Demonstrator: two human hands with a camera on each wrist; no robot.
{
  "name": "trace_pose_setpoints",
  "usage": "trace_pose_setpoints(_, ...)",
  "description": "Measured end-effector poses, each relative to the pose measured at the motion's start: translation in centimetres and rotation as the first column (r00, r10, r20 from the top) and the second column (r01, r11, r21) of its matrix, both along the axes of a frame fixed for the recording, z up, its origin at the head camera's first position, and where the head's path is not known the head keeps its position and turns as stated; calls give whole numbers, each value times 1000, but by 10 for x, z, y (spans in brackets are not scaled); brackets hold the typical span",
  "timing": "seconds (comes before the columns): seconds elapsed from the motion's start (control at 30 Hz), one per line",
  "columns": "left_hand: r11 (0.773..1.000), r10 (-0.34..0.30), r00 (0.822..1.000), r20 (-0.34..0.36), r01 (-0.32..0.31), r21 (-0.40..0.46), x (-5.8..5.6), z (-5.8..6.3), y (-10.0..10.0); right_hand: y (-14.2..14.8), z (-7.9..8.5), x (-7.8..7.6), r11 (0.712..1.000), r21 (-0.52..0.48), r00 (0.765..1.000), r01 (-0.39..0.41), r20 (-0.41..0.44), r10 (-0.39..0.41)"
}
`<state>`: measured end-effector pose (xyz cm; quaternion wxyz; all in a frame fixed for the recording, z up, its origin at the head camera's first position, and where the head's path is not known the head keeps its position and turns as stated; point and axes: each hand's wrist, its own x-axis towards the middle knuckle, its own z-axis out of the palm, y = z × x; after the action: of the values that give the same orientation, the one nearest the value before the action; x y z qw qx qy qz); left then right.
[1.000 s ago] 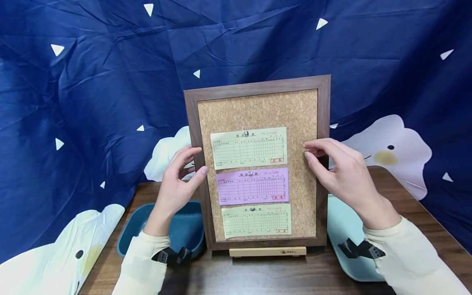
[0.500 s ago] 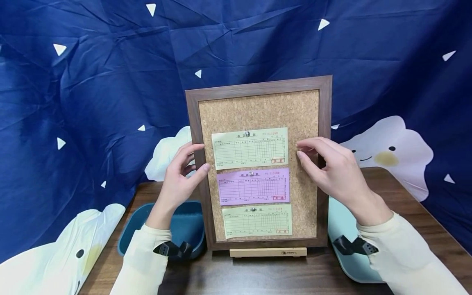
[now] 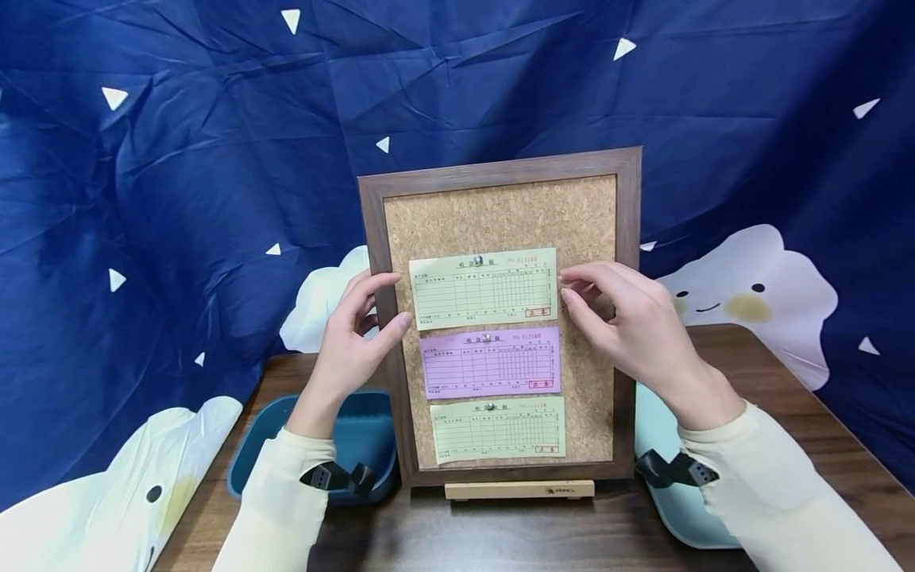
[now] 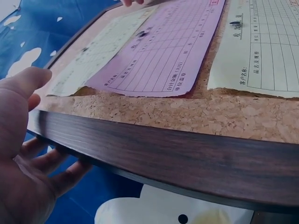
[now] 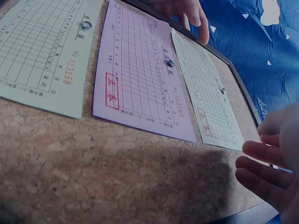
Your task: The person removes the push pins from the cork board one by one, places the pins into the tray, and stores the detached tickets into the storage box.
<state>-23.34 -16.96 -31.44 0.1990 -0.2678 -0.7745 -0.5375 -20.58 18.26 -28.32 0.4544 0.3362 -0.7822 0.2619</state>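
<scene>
A cork board (image 3: 493,218) in a brown wooden frame (image 3: 500,163) stands upright before me. Pinned on it, one below another, are a green receipt slip (image 3: 457,295), a purple slip (image 3: 457,367) and another green slip (image 3: 468,435), each under a silver pushpin (image 3: 478,260). My left hand (image 3: 346,342) is at the frame's left side, thumb and index finger in front; the left wrist view shows other fingers (image 4: 70,177) at the frame's outer edge. My right hand (image 3: 639,322) reaches over the right side, fingertips right at the upper green slip's right edge. Neither hand visibly grips anything.
A light wooden ledge (image 3: 519,489) supports the board on the dark wooden table (image 3: 465,540). A dark teal tray (image 3: 246,453) is at left, partly behind my left arm. A pale mint tray (image 3: 654,413) lies at right. Dark blue patterned cloth (image 3: 493,71) hangs behind.
My right hand has moved left across the cork to the upper green slip's right edge. My left hand has shifted slightly up and right at the frame. The slips have not moved.
</scene>
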Motion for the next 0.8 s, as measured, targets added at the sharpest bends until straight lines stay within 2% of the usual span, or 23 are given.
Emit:
trace_pose_setpoints(0.3,1000,14,1000,6,-14,1,-2,2,5,-7,4,-3,1000,14,1000,-22,13,21)
trace_pose_setpoints(0.8,1000,-16,999,32,16,1,-4,11,12,-18,8,-8,999,45,999,-28,32,27)
